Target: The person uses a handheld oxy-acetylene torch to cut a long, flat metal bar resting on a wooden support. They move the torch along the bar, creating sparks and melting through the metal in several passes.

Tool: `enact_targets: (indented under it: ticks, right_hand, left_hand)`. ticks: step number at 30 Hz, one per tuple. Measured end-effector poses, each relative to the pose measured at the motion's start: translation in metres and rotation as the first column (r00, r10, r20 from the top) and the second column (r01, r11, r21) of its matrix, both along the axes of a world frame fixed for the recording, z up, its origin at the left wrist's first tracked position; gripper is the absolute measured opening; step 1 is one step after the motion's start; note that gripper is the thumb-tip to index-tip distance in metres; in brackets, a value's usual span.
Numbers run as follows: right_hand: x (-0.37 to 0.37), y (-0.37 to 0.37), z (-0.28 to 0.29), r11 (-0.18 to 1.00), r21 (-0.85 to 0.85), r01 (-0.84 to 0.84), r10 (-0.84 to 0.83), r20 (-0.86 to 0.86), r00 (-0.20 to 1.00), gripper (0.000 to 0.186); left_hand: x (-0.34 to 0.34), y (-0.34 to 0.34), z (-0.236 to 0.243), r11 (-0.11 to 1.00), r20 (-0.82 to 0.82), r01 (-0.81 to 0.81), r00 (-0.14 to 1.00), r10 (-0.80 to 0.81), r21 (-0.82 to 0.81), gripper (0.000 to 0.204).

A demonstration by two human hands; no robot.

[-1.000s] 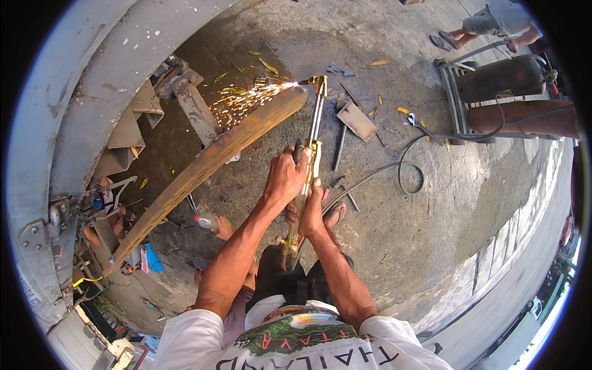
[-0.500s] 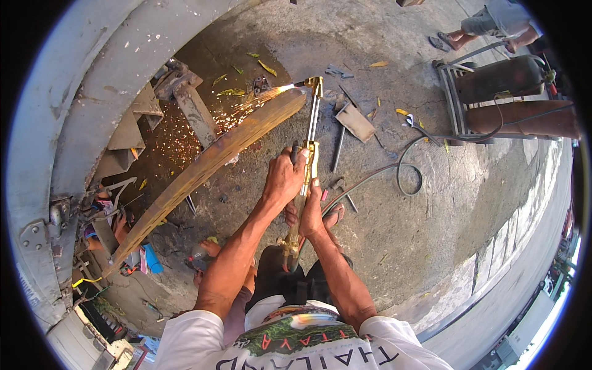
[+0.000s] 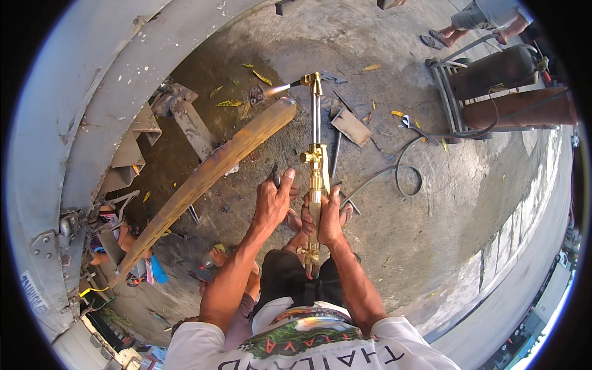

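Note:
My right hand (image 3: 331, 223) is closed round the grip of a brass cutting torch (image 3: 316, 163), which stands nearly upright in the picture. A short flame (image 3: 277, 90) comes from its tip, just off the far end of a long rust-brown bar (image 3: 213, 168). To the left of the torch and apart from it is my left hand (image 3: 272, 200). Between its thumb and fingers it pinches a small dark stick (image 3: 275, 176), whose kind I cannot make out. The bar slants from lower left to upper middle; its near end lies among clutter.
Gas cylinders (image 3: 521, 110) rest on a trolley (image 3: 443, 98) at the upper right, near another person's legs (image 3: 459, 34). A hose (image 3: 402, 176) loops over the concrete. Beyond the torch lie a metal plate (image 3: 351, 126) and leaves. Rusty steel pieces (image 3: 192, 120) and a grey metal body (image 3: 98, 105) flank the left.
My left hand has let go of the torch and moved left. The spray of sparks along the bar has stopped, leaving a short flame. The torch's lower part has swung right.

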State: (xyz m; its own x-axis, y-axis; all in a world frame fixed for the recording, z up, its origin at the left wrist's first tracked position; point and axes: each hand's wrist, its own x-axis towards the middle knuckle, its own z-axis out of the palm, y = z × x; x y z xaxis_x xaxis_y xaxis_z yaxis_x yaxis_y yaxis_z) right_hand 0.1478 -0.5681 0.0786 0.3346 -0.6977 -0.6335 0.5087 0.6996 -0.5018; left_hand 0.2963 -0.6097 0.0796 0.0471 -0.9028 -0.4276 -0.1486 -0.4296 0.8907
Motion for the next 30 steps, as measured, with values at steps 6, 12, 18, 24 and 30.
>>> enact_targets:
  ticks: [6, 12, 18, 24, 30]
  right_hand:
    - [-0.050, -0.012, -0.002, 0.993, -0.045, 0.106, -0.108, -0.033, 0.994, 0.078]
    - [-0.090, -0.015, -0.017, 0.990, 0.062, 0.128, -0.132, 0.054, 0.990, 0.077]
    - [-0.123, -0.013, -0.038, 0.981, 0.152, 0.119, -0.130, 0.062, 0.990, 0.069]
    - [-0.116, -0.010, -0.043, 0.969, 0.225, 0.105, -0.129, 0.096, 0.987, 0.069]
    - [-0.068, -0.011, -0.037, 0.977, 0.141, 0.160, -0.180, 0.142, 0.973, 0.074]
  left_hand:
    - [0.010, 0.060, -0.054, 0.949, 0.241, 0.144, 0.947, -0.214, 0.279, 0.065]
    - [-0.031, 0.108, -0.057, 0.856, 0.202, 0.162, 0.935, -0.293, 0.491, 0.062]
    - [-0.098, 0.074, -0.041, 0.872, -0.106, -0.079, 0.983, 0.147, 0.483, 0.052]
    - [-0.132, 0.023, -0.020, 0.930, -0.168, -0.106, 0.970, 0.174, 0.352, 0.052]
    - [-0.119, -0.014, 0.013, 0.870, -0.008, 0.011, 1.000, -0.008, 0.492, 0.053]
